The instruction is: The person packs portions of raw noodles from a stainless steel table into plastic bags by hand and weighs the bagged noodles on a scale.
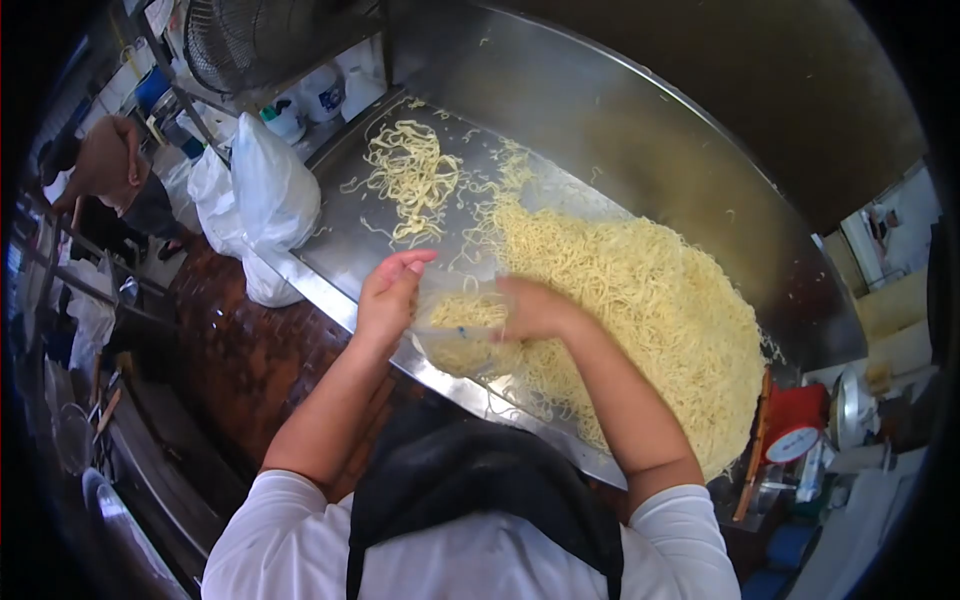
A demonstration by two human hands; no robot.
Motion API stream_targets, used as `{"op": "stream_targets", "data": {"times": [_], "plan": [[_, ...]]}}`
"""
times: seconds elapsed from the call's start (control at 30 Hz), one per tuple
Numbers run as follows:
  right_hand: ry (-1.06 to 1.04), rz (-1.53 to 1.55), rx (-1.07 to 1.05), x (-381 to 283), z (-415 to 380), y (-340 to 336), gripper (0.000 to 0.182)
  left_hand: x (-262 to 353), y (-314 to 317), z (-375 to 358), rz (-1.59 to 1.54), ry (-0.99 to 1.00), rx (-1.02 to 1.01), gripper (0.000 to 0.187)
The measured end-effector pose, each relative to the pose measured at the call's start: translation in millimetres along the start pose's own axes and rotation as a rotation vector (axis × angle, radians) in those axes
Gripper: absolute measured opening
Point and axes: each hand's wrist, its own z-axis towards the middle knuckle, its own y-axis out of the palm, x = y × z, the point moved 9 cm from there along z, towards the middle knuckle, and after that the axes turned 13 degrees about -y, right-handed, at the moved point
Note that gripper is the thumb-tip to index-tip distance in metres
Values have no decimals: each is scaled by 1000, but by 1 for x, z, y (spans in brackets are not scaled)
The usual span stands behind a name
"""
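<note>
A clear plastic bag [462, 352] with noodles inside sits at the front edge of the metal table, between my two hands. My left hand [392, 300] is closed at the left side of its mouth, thumb and index finger uppermost. On the opposite side, my right hand [535, 310] touches the bag's right rim; motion blur and the bag obscure its fingers. Just beyond and to the right spreads a large heap of pale yellow noodles [640, 310]. A smaller loose clump of noodles [412, 175] lies farther back on the left.
The steel table [345, 235] has a raised back wall [590, 120]. Full white plastic bags [272, 185] stand at its left end, below a fan [250, 45]. A red scale [795, 425] is at the right. Another person [110, 170] bends over at far left.
</note>
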Motion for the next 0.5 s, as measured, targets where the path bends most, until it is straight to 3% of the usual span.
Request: {"op": "stream_targets", "data": {"times": [0.07,0.1,0.17,0.3,0.33,0.4,0.43,0.47,0.5], "plan": [[202,-31,-224,1,-28,25,40,-2,1,-2,2,-29,-3,23],[261,-48,-219,2,-36,24,38,-2,4,-1,2,-44,-6,25],[387,-75,-210,5,-50,22,35,-1,29,0,176,-27,-197,30],[347,268,-59,-30,-43,-23,32,-15,100,-23,743,179,-480,39],[321,251,-42,-33,-43,-32,33,-29,113,-21,1014,159,-499,31],[265,214,-7,-38,-45,-49,37,-36,121,-13,1166,323,-453,27],[348,328,6,-32,-53,-51,35,-36,125,-11,1241,408,-429,27],[432,446,20,-27,-63,-53,34,-46,117,-3,1332,281,-439,30],[518,566,35,-22,-76,-52,34,-40,115,-4,1402,277,-425,30]]}}
